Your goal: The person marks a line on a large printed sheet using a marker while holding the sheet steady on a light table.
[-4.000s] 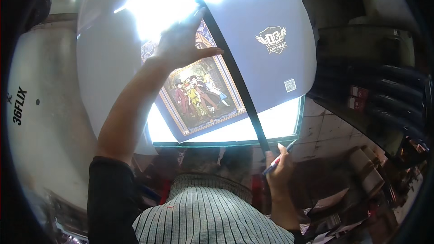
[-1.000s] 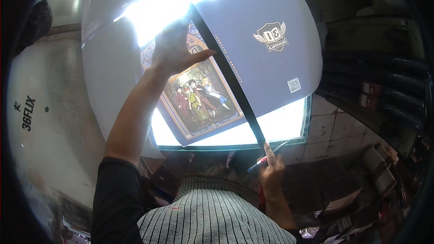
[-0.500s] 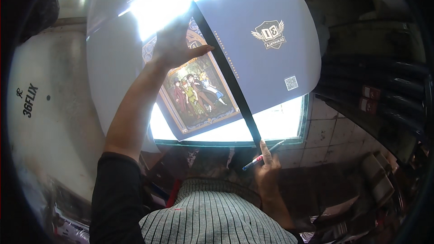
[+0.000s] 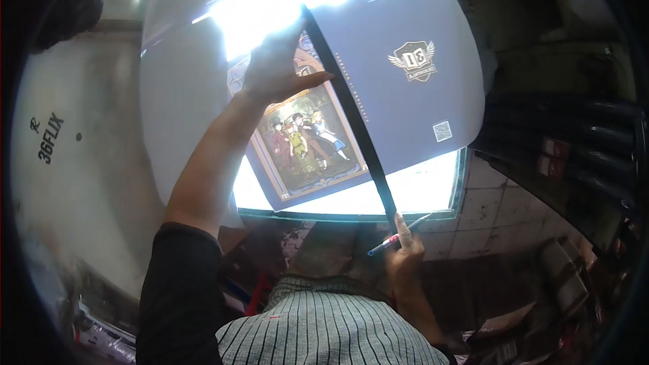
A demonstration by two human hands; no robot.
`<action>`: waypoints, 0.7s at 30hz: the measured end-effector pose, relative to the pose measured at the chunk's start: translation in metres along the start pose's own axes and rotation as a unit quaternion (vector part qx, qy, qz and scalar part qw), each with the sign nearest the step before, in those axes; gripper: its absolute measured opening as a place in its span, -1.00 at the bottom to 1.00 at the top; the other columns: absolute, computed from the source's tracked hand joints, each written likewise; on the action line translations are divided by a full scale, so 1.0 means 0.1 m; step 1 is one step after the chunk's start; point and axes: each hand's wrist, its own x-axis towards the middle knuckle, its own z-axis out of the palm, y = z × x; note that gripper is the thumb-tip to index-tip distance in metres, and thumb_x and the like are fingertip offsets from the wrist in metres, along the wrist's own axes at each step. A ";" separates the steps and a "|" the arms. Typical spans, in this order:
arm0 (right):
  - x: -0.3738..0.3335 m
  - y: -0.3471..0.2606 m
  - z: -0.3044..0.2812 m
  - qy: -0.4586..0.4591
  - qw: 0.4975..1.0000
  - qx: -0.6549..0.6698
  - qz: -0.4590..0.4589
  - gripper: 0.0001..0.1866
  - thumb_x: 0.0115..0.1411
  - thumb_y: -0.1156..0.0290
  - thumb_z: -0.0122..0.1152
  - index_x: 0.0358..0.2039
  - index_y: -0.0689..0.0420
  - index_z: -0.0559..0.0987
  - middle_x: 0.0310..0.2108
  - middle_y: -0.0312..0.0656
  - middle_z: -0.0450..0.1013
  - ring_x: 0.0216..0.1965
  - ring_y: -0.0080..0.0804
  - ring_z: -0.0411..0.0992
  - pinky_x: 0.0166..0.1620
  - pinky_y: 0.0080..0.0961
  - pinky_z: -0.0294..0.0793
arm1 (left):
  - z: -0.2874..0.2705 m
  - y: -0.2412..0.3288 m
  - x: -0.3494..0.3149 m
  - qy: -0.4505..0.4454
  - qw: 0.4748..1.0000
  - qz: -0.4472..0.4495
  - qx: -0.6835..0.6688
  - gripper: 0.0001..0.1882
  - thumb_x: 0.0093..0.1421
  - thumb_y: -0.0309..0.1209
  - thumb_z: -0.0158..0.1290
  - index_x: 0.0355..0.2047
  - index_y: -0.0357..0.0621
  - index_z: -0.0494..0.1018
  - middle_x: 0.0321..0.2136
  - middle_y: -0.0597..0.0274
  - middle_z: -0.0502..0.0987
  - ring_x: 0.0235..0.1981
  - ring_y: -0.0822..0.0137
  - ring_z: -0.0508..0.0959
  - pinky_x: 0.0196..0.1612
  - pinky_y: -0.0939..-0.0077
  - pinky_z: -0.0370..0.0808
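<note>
One long black ruler runs diagonally, upper-left to lower-right.

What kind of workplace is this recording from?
Probably a print or bookbinding workshop. A printed book cover sheet lies on a lit light table, with a black straightedge across it. The left hand presses the sheet flat; the right hand holds a pen.

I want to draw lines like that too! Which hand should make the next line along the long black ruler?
Probably the right hand: it holds the pen beside the long black ruler. The left hand lies flat on the blue printed sheet.
</note>
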 end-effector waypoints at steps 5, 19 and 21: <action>-0.05 0.03 -0.06 -0.033 0.998 -0.032 0.040 -0.37 0.07 0.59 0.28 0.21 -0.01 0.51 -0.40 0.03 0.49 -0.42 -0.05 0.46 -0.32 -0.17 0.50 | -0.06 0.00 0.12 -0.006 1.000 0.007 0.013 0.12 -0.01 0.40 0.16 0.34 -0.11 0.14 0.27 -0.02 0.27 0.29 -0.07 0.24 0.28 -0.09 0.16; -0.04 0.15 -0.01 -0.025 0.997 -0.061 -0.045 -0.33 0.02 0.54 0.34 0.22 -0.02 0.50 -0.54 0.02 0.38 -0.55 -0.01 0.43 -0.44 -0.15 0.47 | 0.01 -0.04 -0.02 0.024 0.999 -0.001 0.044 0.15 -0.04 0.44 0.14 0.32 -0.17 0.16 0.27 -0.02 0.28 0.29 -0.03 0.26 0.29 -0.12 0.14; -0.06 0.21 -0.01 -0.034 0.997 -0.060 -0.041 -0.36 0.06 0.52 0.33 0.22 0.04 0.50 -0.46 0.06 0.43 -0.50 0.02 0.46 -0.40 -0.15 0.50 | -0.09 0.06 0.04 -0.033 0.998 -0.038 0.022 0.16 -0.07 0.44 0.17 0.31 -0.18 0.18 0.28 -0.04 0.27 0.30 -0.07 0.23 0.29 -0.14 0.13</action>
